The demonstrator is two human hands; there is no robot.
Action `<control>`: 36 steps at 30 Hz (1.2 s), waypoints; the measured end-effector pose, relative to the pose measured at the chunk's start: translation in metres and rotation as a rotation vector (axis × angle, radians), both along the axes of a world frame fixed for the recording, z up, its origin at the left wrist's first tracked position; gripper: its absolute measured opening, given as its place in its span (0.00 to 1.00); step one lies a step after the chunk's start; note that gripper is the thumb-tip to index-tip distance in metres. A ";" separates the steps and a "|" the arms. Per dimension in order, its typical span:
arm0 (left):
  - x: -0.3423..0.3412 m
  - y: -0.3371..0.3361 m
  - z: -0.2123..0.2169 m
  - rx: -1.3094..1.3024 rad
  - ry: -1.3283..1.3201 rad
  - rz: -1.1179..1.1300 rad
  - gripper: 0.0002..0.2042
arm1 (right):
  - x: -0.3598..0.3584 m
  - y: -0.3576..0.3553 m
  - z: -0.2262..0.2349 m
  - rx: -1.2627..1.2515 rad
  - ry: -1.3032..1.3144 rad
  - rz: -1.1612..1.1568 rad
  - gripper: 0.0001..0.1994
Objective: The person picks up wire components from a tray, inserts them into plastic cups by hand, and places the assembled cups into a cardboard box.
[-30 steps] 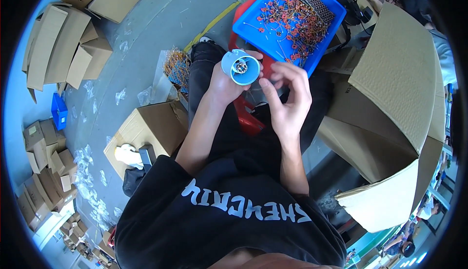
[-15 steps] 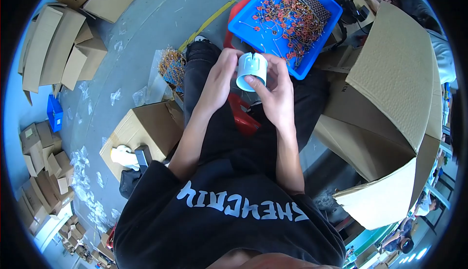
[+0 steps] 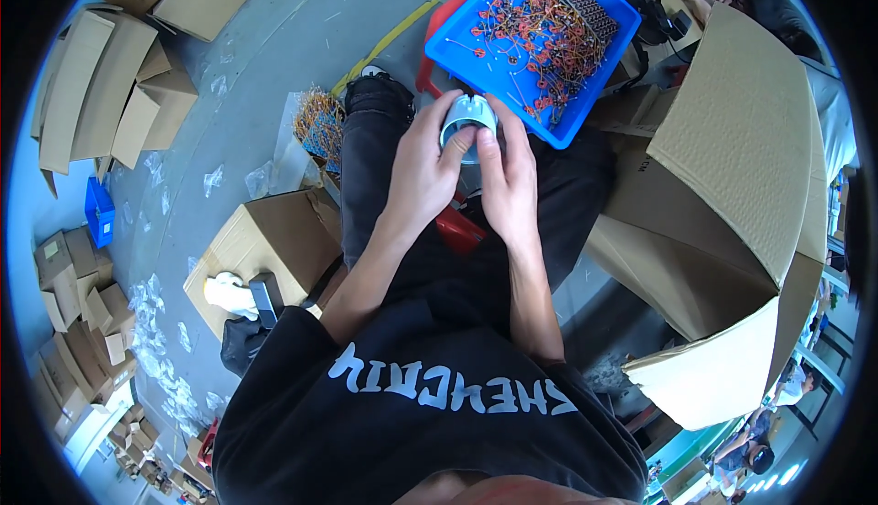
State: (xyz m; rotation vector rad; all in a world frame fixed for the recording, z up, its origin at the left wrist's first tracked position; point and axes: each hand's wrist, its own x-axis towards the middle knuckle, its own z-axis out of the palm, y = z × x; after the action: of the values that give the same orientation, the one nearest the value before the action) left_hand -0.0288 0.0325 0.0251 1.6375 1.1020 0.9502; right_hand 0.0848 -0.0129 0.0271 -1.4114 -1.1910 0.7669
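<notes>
Between both hands, above my lap, is a pale blue-white hollow plastic cylinder point(image 3: 471, 111) with a notch in its upper edge. My left hand point(image 3: 425, 159) is closed round its left side, the thumb at the near opening. My right hand point(image 3: 508, 171) grips the right side, its thumb also pressed into that opening. What lies inside the cylinder is hidden by the thumbs. Just beyond the hands rests a blue tray point(image 3: 476, 55), holding many small red-orange parts on wires point(image 3: 549, 43) and a dark, neatly stacked bundle of them.
A large open carton point(image 3: 722, 148) stands close on my right. Left of my legs are a smaller carton point(image 3: 297, 231) with a white item on it and a pile of wired parts point(image 3: 318, 125). Under the tray shows a red stool point(image 3: 426, 70). Plastic scraps and cartons lie farther left.
The cylinder has tilted, and its near opening now faces me more. Both thumbs have moved in to the opening; the left hand has come round closer to the right.
</notes>
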 end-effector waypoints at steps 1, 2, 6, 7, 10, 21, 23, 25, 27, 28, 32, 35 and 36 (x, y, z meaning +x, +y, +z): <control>0.001 0.000 -0.003 0.024 0.037 0.009 0.17 | 0.000 0.000 0.000 -0.009 -0.060 -0.018 0.22; 0.003 0.000 -0.008 0.023 0.037 0.010 0.17 | -0.001 -0.001 -0.001 -0.018 -0.121 -0.035 0.22; 0.006 -0.001 -0.019 -0.009 0.024 0.025 0.16 | -0.001 -0.005 0.003 -0.043 -0.289 -0.046 0.23; 0.005 -0.001 -0.019 -0.009 0.044 0.021 0.17 | 0.000 -0.006 0.002 -0.045 -0.291 -0.046 0.23; 0.004 -0.001 -0.015 -0.006 0.081 0.011 0.17 | 0.003 -0.005 -0.001 -0.124 -0.115 0.025 0.24; -0.004 -0.001 -0.003 -0.080 -0.037 -0.099 0.24 | 0.018 -0.008 -0.013 -0.069 0.427 0.063 0.31; -0.002 -0.002 0.003 0.077 0.038 -0.012 0.22 | 0.018 -0.008 -0.013 -0.064 0.411 0.078 0.31; -0.001 -0.004 0.012 0.389 0.192 0.155 0.17 | 0.014 -0.009 -0.014 -0.080 0.352 0.048 0.31; -0.008 -0.007 0.013 0.425 0.216 0.131 0.14 | 0.010 -0.010 -0.013 -0.089 0.326 0.036 0.31; -0.011 -0.008 0.014 0.461 0.238 0.106 0.11 | 0.008 -0.010 -0.013 -0.076 0.283 0.030 0.31; -0.017 -0.002 0.025 0.566 0.440 0.038 0.06 | 0.005 -0.012 -0.010 -0.093 0.170 0.036 0.31; -0.024 0.005 0.025 0.603 0.561 -0.052 0.06 | 0.006 -0.014 -0.009 -0.176 0.119 0.058 0.32; -0.027 0.007 0.025 0.609 0.590 -0.122 0.07 | 0.007 -0.015 -0.010 -0.170 0.135 0.063 0.31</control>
State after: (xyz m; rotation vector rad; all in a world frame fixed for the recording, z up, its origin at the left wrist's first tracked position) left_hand -0.0563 0.0390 0.0500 2.5682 1.1275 0.7786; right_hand 0.0918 -0.0277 0.0175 -1.4405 -1.0909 1.0115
